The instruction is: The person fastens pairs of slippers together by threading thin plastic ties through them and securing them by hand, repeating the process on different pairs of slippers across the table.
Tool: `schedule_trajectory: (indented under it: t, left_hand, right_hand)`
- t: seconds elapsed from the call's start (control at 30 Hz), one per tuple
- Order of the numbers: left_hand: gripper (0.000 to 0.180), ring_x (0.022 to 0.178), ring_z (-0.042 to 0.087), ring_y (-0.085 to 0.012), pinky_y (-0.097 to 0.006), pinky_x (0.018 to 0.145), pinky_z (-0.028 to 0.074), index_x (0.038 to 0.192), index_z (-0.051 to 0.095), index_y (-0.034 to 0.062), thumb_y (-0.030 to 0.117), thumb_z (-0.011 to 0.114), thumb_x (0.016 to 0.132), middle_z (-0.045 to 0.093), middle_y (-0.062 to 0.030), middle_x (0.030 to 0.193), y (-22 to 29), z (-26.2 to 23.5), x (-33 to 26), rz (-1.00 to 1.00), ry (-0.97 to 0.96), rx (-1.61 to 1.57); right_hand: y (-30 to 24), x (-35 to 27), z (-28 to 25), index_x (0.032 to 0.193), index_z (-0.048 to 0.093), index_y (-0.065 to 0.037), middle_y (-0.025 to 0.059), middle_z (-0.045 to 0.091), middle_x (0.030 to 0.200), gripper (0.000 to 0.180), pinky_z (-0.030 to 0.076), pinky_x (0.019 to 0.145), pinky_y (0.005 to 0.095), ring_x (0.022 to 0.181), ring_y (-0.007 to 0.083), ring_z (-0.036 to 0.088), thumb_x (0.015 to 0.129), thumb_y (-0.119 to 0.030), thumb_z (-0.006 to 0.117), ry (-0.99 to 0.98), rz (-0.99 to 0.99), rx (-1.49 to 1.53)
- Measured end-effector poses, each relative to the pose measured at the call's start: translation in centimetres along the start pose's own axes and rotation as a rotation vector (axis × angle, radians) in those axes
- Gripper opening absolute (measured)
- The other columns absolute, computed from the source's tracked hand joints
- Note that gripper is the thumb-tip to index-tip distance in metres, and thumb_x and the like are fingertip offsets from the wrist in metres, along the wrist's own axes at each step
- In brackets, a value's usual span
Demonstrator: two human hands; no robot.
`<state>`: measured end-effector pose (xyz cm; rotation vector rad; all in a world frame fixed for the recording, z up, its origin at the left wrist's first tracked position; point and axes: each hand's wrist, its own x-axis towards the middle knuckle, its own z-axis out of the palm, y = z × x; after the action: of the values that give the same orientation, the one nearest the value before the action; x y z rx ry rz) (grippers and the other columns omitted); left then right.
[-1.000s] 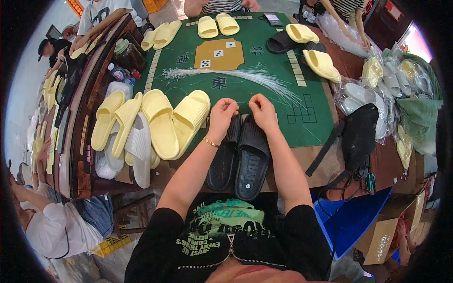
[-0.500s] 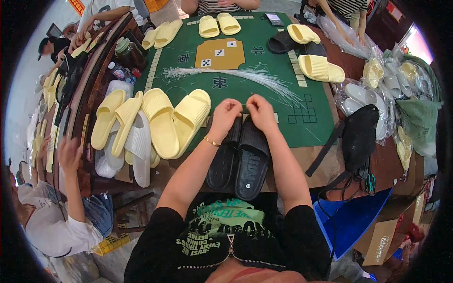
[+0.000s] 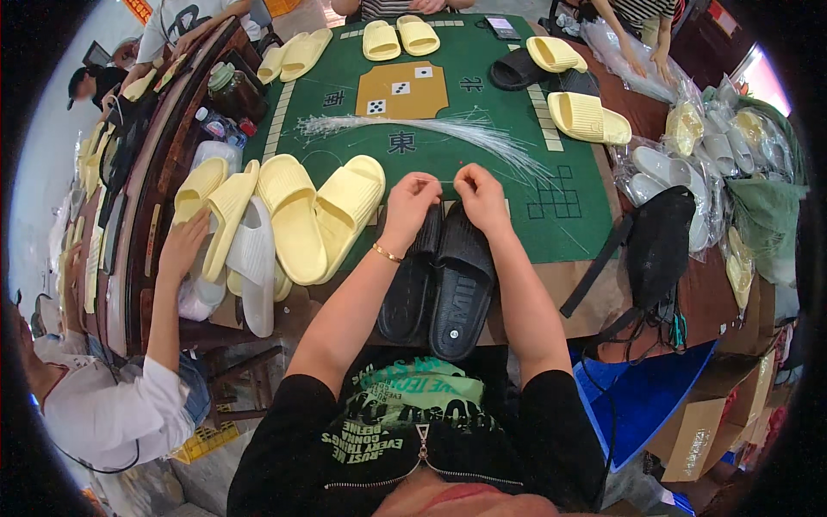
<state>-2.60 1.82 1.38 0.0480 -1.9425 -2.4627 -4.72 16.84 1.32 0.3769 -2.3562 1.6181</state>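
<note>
A pair of black slide sandals (image 3: 441, 280) lies side by side at the near edge of the green table mat (image 3: 482, 95), toes pointing away from me. My left hand (image 3: 412, 200) and my right hand (image 3: 480, 196) hover over their toe ends, fingertips pinched, with a thin clear strand (image 3: 444, 181) stretched between them. A bundle of the same clear strands (image 3: 413, 127) lies fanned out on the mat just beyond my hands.
Yellow slides (image 3: 320, 214) and a white one (image 3: 254, 258) are piled at my left, where another person's hand (image 3: 183, 246) reaches in. More yellow slides (image 3: 588, 117) and bagged sandals (image 3: 680, 164) lie at the right, with a black bag (image 3: 659, 246) and cardboard boxes (image 3: 702, 431).
My hands have drawn slightly apart over the black slides, stretching the strand between them. The person at the left has raised a hand onto the pile of yellow and white slides.
</note>
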Motion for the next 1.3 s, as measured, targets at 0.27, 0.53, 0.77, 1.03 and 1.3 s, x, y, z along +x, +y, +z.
schedule_trajectory:
  t: [0.27,0.53,0.77,1.03,1.3]
  left_hand:
    - [0.01,0.07,0.055,-0.0079,-0.021,0.066,0.046,0.094,0.057,0.0018,0.008,0.058,0.086,0.06,-0.0027,0.082,-0.3,-0.3,-0.1,0.039,0.068,-0.064]
    - [0.01,0.071,0.057,-0.0089,-0.021,0.064,0.047,0.092,0.059,0.0013,0.008,0.059,0.086,0.06,-0.0026,0.08,-0.2,0.2,-0.4,0.023,0.057,-0.066]
    - [0.014,0.073,0.057,-0.0091,-0.022,0.066,0.048,0.094,0.06,0.0014,0.011,0.061,0.085,0.062,-0.003,0.085,-0.5,-0.4,0.5,0.04,0.033,0.072]
    - [0.01,0.073,0.058,-0.0103,-0.023,0.065,0.049,0.092,0.06,0.0009,0.009,0.06,0.086,0.062,-0.0036,0.083,-0.8,-0.3,0.1,0.034,0.042,0.012]
    - [0.022,0.08,0.056,-0.0097,-0.023,0.074,0.046,0.107,0.057,0.0007,0.014,0.057,0.089,0.061,-0.0032,0.09,4.0,0.1,-2.4,0.465,0.245,0.466]
  right_hand:
    - [-0.7,-0.1,-0.1,0.08,0.054,-0.001,0.0123,0.056,0.075,0.006,0.046,0.064,0.0339,0.069,0.0252,0.056,0.077,-0.004,0.059,0.073,0.106,-0.018]
    - [0.5,-0.4,-0.2,0.081,0.056,-0.001,0.0127,0.058,0.075,0.008,0.045,0.063,0.0343,0.068,0.026,0.056,0.08,-0.009,0.056,-0.006,0.112,0.004]
    - [0.1,0.2,0.4,0.083,0.059,-0.002,0.0173,0.061,0.081,0.014,0.048,0.07,0.038,0.078,0.0325,0.061,0.081,-0.016,0.055,-0.104,0.12,-0.064]
    - [0.0,-0.3,0.2,0.085,0.06,-0.003,0.0148,0.062,0.081,0.017,0.048,0.069,0.0359,0.076,0.0273,0.061,0.083,-0.018,0.053,-0.199,0.089,-0.086]
    - [0.9,-0.6,0.1,0.082,0.057,-0.001,0.0116,0.058,0.069,0.02,0.045,0.062,0.0318,0.065,0.0197,0.056,0.086,-0.018,0.049,-0.072,0.21,-0.012]
